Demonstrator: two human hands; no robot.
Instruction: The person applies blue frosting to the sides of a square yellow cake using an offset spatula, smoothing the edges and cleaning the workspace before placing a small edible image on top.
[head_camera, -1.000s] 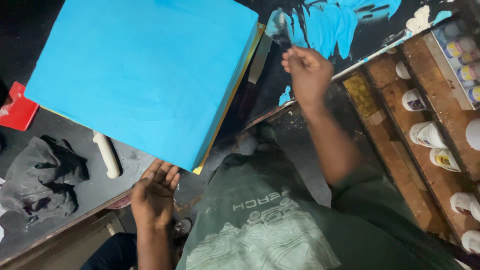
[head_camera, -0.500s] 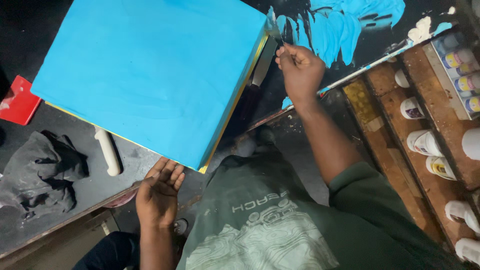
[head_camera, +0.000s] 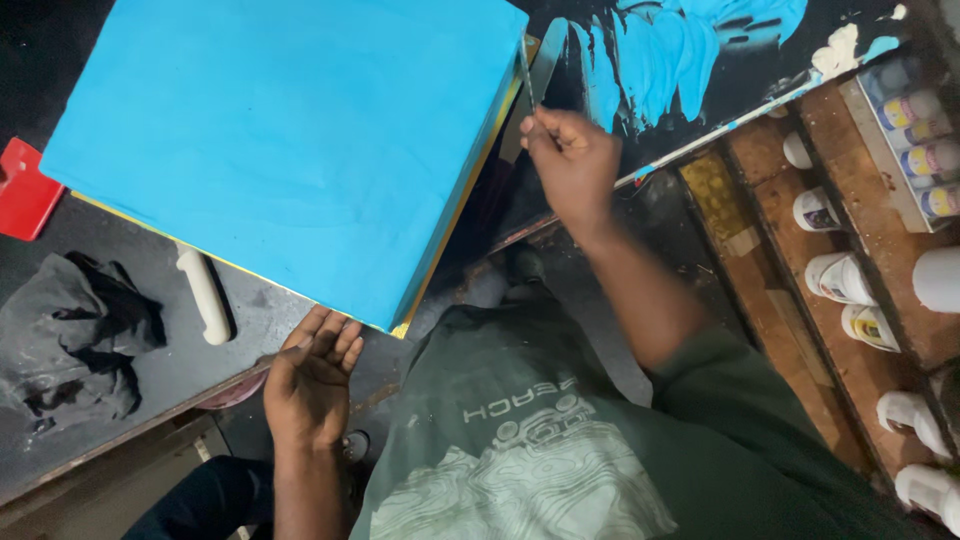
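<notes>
Dark, paint-smeared counter (head_camera: 160, 370) fills the view. Nearest, the left hand (head_camera: 308, 385) lies loose, fingers slightly spread, under the low corner of a blue canvas (head_camera: 290, 150), which rests tilted on the counter. Farther off, the right hand (head_camera: 572, 160) pinches a thin brush (head_camera: 524, 75) against the canvas's right edge. The canvas looks light and stiff, but its blue face is probably wet, so it is best held by the underside or bare edges. The brush is slim and easily rolled; a fingertip pinch suits it.

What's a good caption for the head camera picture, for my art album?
Right hand holds a thin paintbrush at the square blue canvas's edge; left hand rests below.
</notes>
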